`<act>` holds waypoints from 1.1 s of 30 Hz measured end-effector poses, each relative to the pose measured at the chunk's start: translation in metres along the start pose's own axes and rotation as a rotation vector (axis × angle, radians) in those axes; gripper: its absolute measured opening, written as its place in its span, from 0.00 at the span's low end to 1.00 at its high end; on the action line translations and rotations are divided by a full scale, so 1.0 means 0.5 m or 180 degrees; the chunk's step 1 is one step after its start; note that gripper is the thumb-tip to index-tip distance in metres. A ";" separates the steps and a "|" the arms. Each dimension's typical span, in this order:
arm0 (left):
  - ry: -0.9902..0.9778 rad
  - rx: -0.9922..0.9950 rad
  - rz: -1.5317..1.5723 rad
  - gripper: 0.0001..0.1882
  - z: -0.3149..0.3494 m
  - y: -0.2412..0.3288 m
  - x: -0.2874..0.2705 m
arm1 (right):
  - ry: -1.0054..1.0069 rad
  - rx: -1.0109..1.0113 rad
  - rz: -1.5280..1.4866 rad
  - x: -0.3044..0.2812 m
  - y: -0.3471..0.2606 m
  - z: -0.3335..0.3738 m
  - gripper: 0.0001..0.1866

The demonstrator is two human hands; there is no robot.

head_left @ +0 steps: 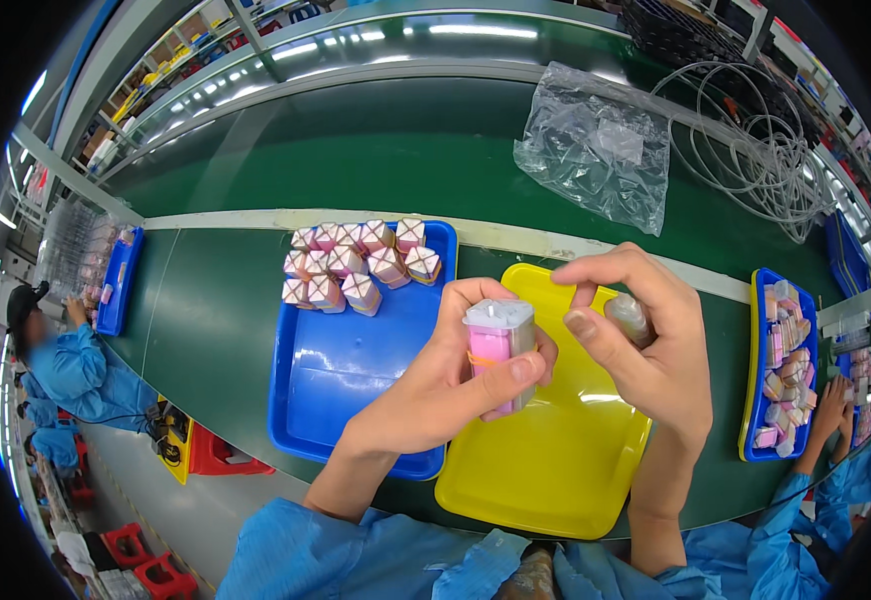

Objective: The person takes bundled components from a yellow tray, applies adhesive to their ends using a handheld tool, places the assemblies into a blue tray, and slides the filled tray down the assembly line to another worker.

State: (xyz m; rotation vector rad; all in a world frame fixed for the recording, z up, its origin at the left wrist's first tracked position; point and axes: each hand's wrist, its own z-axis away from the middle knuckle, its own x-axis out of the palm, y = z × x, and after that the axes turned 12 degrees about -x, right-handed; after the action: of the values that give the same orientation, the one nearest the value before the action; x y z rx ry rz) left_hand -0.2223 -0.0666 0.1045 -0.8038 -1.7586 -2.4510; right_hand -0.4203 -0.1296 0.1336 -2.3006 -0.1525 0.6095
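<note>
My left hand (426,385) is wrapped round a small box-shaped bundle (490,347). It is pink on one side and grey on the other, with a pale grey top and an orange band round it. To its right, my right hand (646,340) is raised, thumb and forefinger apart, and its other fingers curl round a small, shiny, greyish translucent piece (629,318) of a kind I cannot make out. Both hands are over the yellow tray (566,470). Beside it, the blue tray (331,370) holds several pink-and-white blocks (347,261) with crossed lines on top.
The green bench (211,320) carries another blue tray (759,430) of pink and pale pieces at right. A clear plastic bag (596,150) and coiled grey cable (756,140) lie at the back. Co-workers in blue sit at left and right; a red stool (221,455) stands below.
</note>
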 end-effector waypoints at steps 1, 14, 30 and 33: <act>-0.0159 0.0096 -0.0058 0.26 0.004 -0.001 -0.002 | -0.0031 -0.0081 0.0037 0.001 0.002 0.001 0.11; 0.0273 0.0350 0.0198 0.33 -0.015 0.003 -0.007 | 0.0134 -0.0063 0.0039 -0.011 -0.001 0.003 0.02; 0.0400 0.0263 0.0948 0.25 -0.041 0.002 -0.002 | 0.0212 -0.0104 -0.0250 -0.031 -0.010 0.006 0.01; 0.0080 0.0235 0.1246 0.26 -0.037 -0.003 -0.014 | 0.0264 -0.0109 -0.0252 -0.031 -0.011 0.006 0.01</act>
State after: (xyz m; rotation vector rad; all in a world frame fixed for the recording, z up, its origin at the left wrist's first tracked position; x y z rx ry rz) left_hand -0.2240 -0.0843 0.0958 -0.9944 -1.5008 -2.1209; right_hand -0.4351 -0.1284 0.1416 -2.3366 -0.2146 0.4738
